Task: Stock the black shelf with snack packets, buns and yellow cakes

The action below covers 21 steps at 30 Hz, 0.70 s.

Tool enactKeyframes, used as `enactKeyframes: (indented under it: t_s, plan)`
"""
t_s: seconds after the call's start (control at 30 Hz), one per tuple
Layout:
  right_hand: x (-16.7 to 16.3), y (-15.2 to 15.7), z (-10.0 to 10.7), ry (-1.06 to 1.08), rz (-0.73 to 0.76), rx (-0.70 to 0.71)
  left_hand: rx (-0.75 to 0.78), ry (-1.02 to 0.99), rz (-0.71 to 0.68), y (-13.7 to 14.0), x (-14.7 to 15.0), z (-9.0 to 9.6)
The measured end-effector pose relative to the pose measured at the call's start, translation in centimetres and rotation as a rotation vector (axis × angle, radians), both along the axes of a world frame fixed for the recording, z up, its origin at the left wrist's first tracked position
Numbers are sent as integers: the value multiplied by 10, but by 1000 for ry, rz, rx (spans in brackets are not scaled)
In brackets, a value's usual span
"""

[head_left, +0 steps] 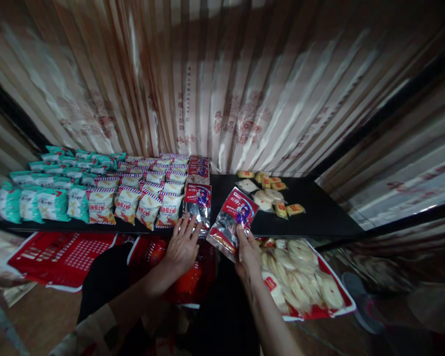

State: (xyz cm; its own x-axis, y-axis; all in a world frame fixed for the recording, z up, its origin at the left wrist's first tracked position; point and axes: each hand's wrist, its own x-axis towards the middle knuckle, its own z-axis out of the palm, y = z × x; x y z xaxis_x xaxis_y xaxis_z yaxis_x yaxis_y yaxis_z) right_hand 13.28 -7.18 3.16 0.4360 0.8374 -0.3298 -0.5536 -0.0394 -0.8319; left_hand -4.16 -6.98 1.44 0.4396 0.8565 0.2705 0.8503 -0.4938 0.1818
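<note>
My right hand (247,252) grips a dark red snack packet (234,215) by its lower right side, tilted over the front edge of the black shelf (330,212). My left hand (183,242), fingers stretched out, rests its fingertips at the bottom of a similar red packet (198,198) on the shelf. Behind that packet lie more red packets (199,168) in a line. To their left stand rows of white snack bags (148,207) with striped tops.
Teal snack bags (54,202) fill the shelf's left end. Loose yellow packets (280,185) and pale round packets (263,199) lie on the right. Below are a red basket (70,257) and another basket (350,306) of pale round packets. A pleated curtain (222,89) hangs behind.
</note>
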Motion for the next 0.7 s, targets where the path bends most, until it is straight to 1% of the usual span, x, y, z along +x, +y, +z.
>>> enactKeyframes:
  t_s: [0.17,0.3,0.4,0.53,0.63,0.7]
  plan:
    - [-8,39,17,-171,126,115,12,2,0,-6,0,-2]
    - [-22,73,24,-373,183,124,55,18,11,-10,2,-7]
    - [-32,95,22,-544,219,123,86,29,17,-12,3,-8]
    - [-38,118,11,-790,254,138,127,56,24,-13,4,-6]
    - [-40,129,5,-952,255,110,149,73,17,-13,3,-4]
    - [-41,132,4,-1022,257,91,152,74,11,-13,3,-3]
